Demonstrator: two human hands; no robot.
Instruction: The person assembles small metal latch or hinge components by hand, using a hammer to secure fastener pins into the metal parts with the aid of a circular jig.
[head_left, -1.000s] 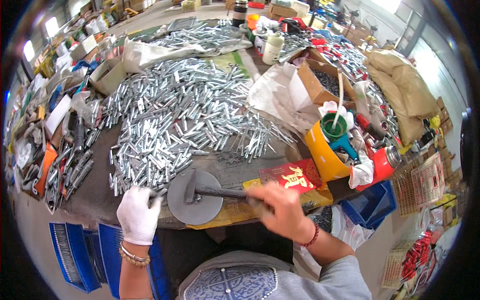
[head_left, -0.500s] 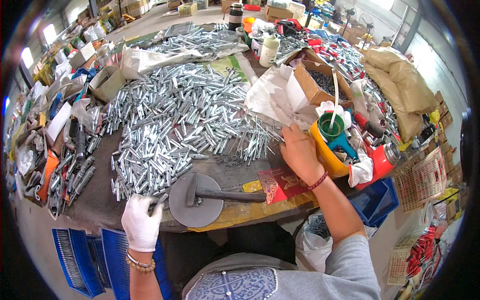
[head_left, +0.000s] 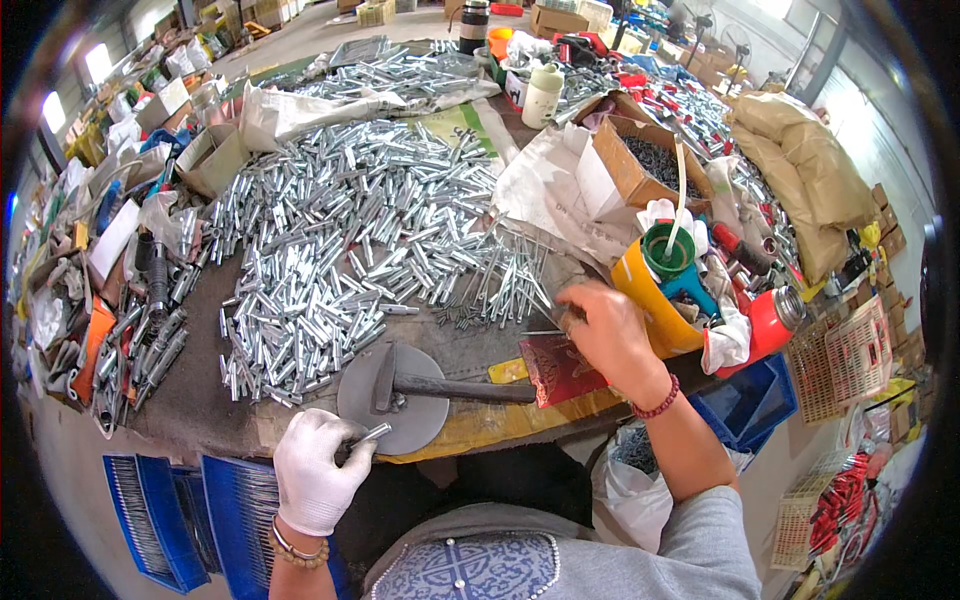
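Note:
My left hand (head_left: 318,472), in a white glove, pinches a short silver metal tube (head_left: 376,433) at the front edge of the table, beside a round grey plate (head_left: 425,428). On that plate rests the head of a hammer (head_left: 465,388), its dark handle pointing right. My bare right hand (head_left: 618,340) is closed above a red paper packet (head_left: 558,370). A thin metal rod (head_left: 540,332) sticks out leftward from its fingertips. Thin rods (head_left: 515,285) lie in a bunch left of this hand, next to a wide heap of silver tubes (head_left: 320,240).
A yellow container (head_left: 645,295) with a green cup (head_left: 668,250) and a red bottle (head_left: 765,325) stand right of my right hand. Behind them is a cardboard box (head_left: 630,165) of small dark parts. Blue bins (head_left: 150,520) sit below the table at left.
My left hand has moved right and nearer to me, and its tube now shows beyond the fingertips. My right hand has drawn back from the rods, with a thin rod at its fingers.

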